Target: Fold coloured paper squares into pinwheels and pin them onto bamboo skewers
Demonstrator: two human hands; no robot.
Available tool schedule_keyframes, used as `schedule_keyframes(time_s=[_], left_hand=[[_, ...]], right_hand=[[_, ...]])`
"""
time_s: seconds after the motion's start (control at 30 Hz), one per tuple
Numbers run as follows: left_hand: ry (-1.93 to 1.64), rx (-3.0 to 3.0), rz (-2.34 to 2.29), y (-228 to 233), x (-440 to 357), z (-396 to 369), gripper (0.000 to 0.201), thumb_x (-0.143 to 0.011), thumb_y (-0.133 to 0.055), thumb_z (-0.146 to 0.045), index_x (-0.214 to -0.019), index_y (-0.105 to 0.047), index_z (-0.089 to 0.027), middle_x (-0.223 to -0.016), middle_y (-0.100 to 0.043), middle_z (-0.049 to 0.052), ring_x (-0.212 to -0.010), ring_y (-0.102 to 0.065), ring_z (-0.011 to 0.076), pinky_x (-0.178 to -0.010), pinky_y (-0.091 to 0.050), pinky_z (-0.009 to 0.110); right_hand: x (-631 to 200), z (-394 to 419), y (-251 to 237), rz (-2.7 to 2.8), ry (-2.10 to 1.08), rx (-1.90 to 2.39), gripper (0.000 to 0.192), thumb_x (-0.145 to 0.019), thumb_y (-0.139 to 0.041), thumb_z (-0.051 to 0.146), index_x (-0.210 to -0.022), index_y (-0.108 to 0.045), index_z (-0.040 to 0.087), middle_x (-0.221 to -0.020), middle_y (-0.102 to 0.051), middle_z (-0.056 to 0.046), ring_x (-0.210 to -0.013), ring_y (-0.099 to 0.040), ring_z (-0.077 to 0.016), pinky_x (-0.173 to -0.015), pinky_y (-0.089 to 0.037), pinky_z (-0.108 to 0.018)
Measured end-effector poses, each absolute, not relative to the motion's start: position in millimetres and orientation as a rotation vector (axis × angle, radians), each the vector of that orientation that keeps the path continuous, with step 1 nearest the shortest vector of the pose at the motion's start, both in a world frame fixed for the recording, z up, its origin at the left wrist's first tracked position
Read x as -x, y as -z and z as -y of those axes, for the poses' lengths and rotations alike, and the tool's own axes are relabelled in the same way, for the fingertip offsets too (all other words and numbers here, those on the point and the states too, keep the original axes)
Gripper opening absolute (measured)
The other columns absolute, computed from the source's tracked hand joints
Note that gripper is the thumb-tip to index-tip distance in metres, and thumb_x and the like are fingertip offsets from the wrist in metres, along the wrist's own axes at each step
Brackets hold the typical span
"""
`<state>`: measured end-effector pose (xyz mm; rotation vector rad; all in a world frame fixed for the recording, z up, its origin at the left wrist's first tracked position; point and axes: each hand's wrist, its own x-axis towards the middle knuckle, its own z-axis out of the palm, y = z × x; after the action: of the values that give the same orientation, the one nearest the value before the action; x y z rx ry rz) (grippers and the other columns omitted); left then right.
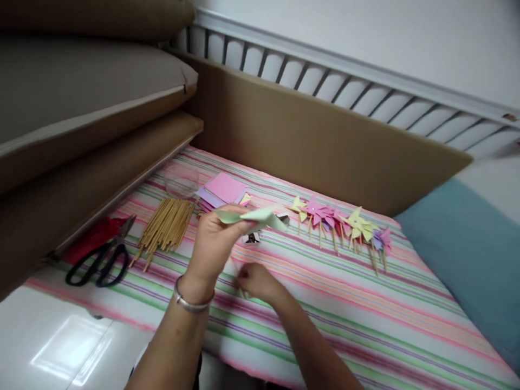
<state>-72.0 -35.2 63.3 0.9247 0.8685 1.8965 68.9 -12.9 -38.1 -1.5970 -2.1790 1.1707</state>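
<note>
A pale green paper pinwheel with folded blades is pinched in my left hand, raised above the bed. Below and a little to the right, my right hand is closed with its fingers curled in. A thin, pale stick pokes out blurred by those fingers; whether it joins the pinwheel I cannot tell. Just behind my left hand lies a stack of pink and purple paper squares. Small shiny metal-looking bits show under the pinwheel, partly hidden.
Left of my hands lie a bundle of wooden sticks, dark-handled scissors and a red piece. Several pinwheels on sticks lie on the right of the striped cloth. Stacked cushions rise at the left; a brown board stands behind.
</note>
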Motion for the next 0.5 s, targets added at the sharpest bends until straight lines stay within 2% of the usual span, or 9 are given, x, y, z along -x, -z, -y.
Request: schedule_keyframes(time_s=[0.1,0.2,0.27,0.37,0.5], left_hand=[[-1.93,-0.775,-0.85,-44.3,69.9,18.1,0.013,-0.06,-0.074,-0.017,-0.072,-0.071,-0.019,-0.064,-0.066,-0.003,-0.062,-0.058,0.0119,-0.065,-0.046,0.025],[-1.887,-0.726,-0.853,-31.8,62.4,7.1,0.016,-0.06,-0.073,-0.018,-0.075,-0.071,-0.017,-0.069,-0.068,-0.001,-0.067,-0.06,0.0135,-0.069,-0.045,0.026],[-1.852,-0.73,-0.867,-28.4,59.3,4.4,0.017,-0.059,-0.074,-0.019,-0.075,-0.07,-0.016,-0.073,-0.069,0.0,-0.072,-0.061,0.0147,-0.072,-0.045,0.027],[-1.812,-0.733,-0.876,-25.2,58.3,3.7,0.018,-0.058,-0.074,-0.02,-0.075,-0.07,-0.017,-0.076,-0.07,0.0,-0.075,-0.061,0.0156,-0.074,-0.045,0.028],[-1.658,-0.762,-0.865,-14.5,54.1,2.5,0.018,-0.057,-0.076,-0.019,-0.074,-0.069,-0.017,-0.071,-0.068,0.0,-0.069,-0.059,0.0139,-0.069,-0.044,0.026]], right_hand=[[-122.3,19.0,30.7,2.121,-1.132,1.676,0.011,-0.061,-0.065,0.02,-0.05,-0.064,0.021,-0.049,-0.063,0.002,-0.048,-0.055,-0.0139,-0.048,-0.035,-0.023],[-139.4,18.7,27.3,2.034,-0.98,1.689,0.01,-0.065,-0.062,0.024,-0.056,-0.066,0.023,-0.059,-0.066,0.0,-0.056,-0.057,-0.0157,-0.054,-0.035,-0.025],[-130.8,16.1,31.7,1.974,-0.917,1.705,0.011,-0.067,-0.062,0.027,-0.057,-0.065,0.023,-0.059,-0.065,0.0,-0.058,-0.056,-0.0161,-0.056,-0.035,-0.026],[-109.6,11.1,44.2,1.875,-0.899,1.721,0.008,-0.06,-0.068,0.02,-0.056,-0.062,0.023,-0.063,-0.063,0.0,-0.062,-0.054,-0.0161,-0.06,-0.034,-0.027],[-110.8,1.4,50.8,1.774,-1.056,1.655,0.01,-0.061,-0.064,0.016,-0.054,-0.058,0.02,-0.054,-0.058,0.001,-0.057,-0.052,-0.0149,-0.059,-0.036,-0.027]])
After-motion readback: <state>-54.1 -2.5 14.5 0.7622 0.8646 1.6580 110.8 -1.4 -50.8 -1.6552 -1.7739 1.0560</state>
